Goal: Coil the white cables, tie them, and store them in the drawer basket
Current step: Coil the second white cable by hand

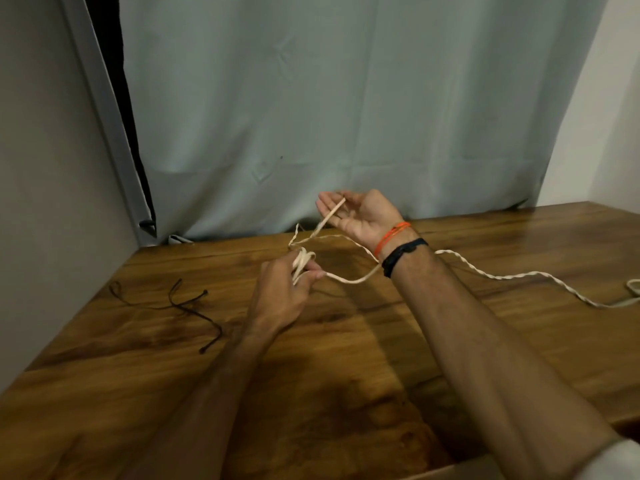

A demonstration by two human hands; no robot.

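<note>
At the left of the wooden table (346,341), a thin black cord (180,306) is laid loose, apart from the work; it is probably kept there as a tie for later. Nearer the middle, a small bundle of finished loops of the white cable (502,276) is pinched in the left hand (282,296), whose fingers and thumb are curled round it, seemingly so that the turns are kept from springing open. The right hand (360,216) is held palm up with its fingers relaxed and mostly open; a strand is draped across them and guided, not gripped, apparently so that it can feed into the next turn. To the right, the twisted remainder of the cable is trailed over the table to the frame's edge, uncoiled. No drawer basket is seen.
</note>
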